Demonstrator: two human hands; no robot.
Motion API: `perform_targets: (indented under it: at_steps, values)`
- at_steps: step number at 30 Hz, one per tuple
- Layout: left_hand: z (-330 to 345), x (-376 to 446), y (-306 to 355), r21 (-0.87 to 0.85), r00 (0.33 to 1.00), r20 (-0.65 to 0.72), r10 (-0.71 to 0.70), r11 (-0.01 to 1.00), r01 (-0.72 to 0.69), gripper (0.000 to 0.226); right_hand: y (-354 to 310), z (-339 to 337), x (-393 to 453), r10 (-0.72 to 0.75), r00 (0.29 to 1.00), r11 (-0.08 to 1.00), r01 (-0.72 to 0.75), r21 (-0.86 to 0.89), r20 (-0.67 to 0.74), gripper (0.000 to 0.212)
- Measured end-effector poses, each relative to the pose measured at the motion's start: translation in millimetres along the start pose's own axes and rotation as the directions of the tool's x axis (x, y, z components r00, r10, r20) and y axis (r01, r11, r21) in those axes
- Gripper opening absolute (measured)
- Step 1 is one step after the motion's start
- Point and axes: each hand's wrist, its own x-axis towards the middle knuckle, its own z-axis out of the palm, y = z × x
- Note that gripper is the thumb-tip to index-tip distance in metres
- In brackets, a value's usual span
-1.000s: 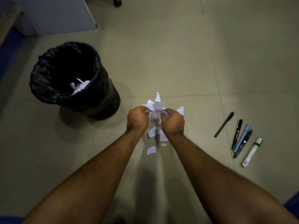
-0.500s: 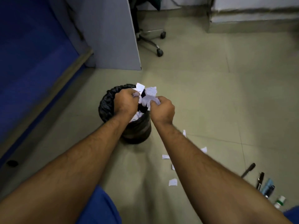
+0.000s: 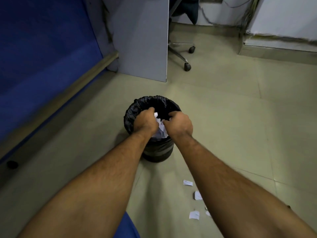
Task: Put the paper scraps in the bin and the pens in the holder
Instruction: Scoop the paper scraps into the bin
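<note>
Currently both of my hands sit over the mouth of the bin (image 3: 132, 114), close together, knuckles up. Left hand (image 3: 145, 121): fingers curled inward, white paper scraps (image 3: 160, 125) showing at its inner edge and just past the fingertips. It reads as a loose grip on the wad, though the palm side is hidden from me. Right hand (image 3: 180, 124): fingers also curled down and in, thumb side toward the left hand, a sliver of white at the fingertips. I cannot tell whether it has real hold of paper or only touches it.

Between the two hands the bunch of scraps hangs down inside the rim, pale against the black liner bag. More white shows lower in the bin, directly beneath the hands.

Bin stands on the floor (image 3: 223, 117), under and slightly beyond both hands, its near wall visible between my forearms.

Behind my right hand, toward me and beside the right forearm, loose scraps (image 3: 187, 182) lie on the tiles: one nearest the bin, another (image 3: 198, 195) just behind it, a third (image 3: 194, 215) closer to me, plus small bits partly hidden by the forearm.

Beyond the hands: a grey partition panel (image 3: 142, 40) and chair casters (image 3: 187, 67). Off to the left of the left hand, a blue wall (image 3: 42, 48) with a wooden skirting strip.
</note>
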Motion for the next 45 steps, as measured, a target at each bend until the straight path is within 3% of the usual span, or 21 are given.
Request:
perform_targets:
  at_steps: [3, 9, 13, 16, 20, 23, 26, 28, 31, 34, 36, 39, 42, 45]
  values:
    - [-1, 1, 8, 0.022, 0.998, -0.040, 0.039, 0.999, -0.039, 0.017, 4, -6, 1, 0.029, 0.997, 0.994, -0.020, 0.112, -0.074, 0.034]
    - [-4, -1, 44, -0.216, 0.996, -0.018, 0.090, 0.972, -0.091, 0.016, 24, -24, 1, 0.156, 0.964, 0.937, -0.076, 0.342, -0.214, 0.021]
    - [4, -4, 69, -0.359, 0.996, 0.055, 0.077, 0.932, -0.052, 0.011, 61, -35, -2, 0.226, 0.954, 0.885, -0.117, 0.450, -0.197, 0.024]
    - [23, -14, 101, -0.424, 0.981, 0.121, 0.149, 0.902, -0.085, 0.008, 93, -45, -3, 0.269, 0.942, 0.872, -0.151, 0.465, -0.200, 0.025]
    - [87, -38, 129, -0.277, 0.930, 0.274, 0.245, 0.946, -0.168, 0.018, 160, -44, -16, 0.349, 0.926, 0.889, -0.278, 0.364, -0.144, 0.027]
    - [158, -75, 123, -0.071, 0.834, 0.461, 0.304, 0.949, -0.307, 0.034, 236, -14, -38, 0.383, 0.924, 0.904, -0.373, 0.209, -0.004, 0.040]
    - [218, -100, 104, -0.036, 0.762, 0.580, 0.289, 0.943, -0.330, 0.035, 286, 16, -62, 0.379, 0.924, 0.922, -0.382, 0.062, 0.052, 0.055]
    - [247, -102, 97, -0.005, 0.747, 0.600, 0.287, 0.935, -0.355, 0.046, 306, 30, -70, 0.330, 0.944, 0.944, -0.330, -0.019, 0.015, 0.060]
    - [274, -95, 101, 0.078, 0.700, 0.615, 0.363, 0.855, -0.512, 0.079, 326, 47, -73, 0.349, 0.936, 0.933, -0.342, -0.115, 0.050, 0.064]
    - [281, -77, 111, 0.093, 0.651, 0.633, 0.419, 0.794, -0.601, 0.073, 331, 60, -73, 0.338, 0.937, 0.929, -0.316, -0.193, 0.089, 0.089]
    - [285, -70, 107, 0.083, 0.587, 0.699, 0.409, 0.768, -0.635, 0.071, 334, 62, -74, 0.326, 0.937, 0.930, -0.292, -0.224, 0.130, 0.076]
    - [289, -82, 86, 0.075, 0.546, 0.699, 0.462, 0.712, -0.699, 0.059, 341, 60, -81, 0.235, 0.959, 0.959, -0.203, -0.199, 0.158, 0.062]
    - [277, -112, 71, -0.071, 0.594, 0.591, 0.545, 0.769, -0.635, 0.052, 338, 58, -98, 0.119, 0.986, 0.991, -0.125, 0.044, 0.116, 0.068]
    - [268, -130, 53, -0.015, 0.653, 0.494, 0.574, 0.757, -0.654, 0.066, 332, 57, -114, 0.185, 0.976, 0.957, -0.206, 0.203, 0.116, 0.070]
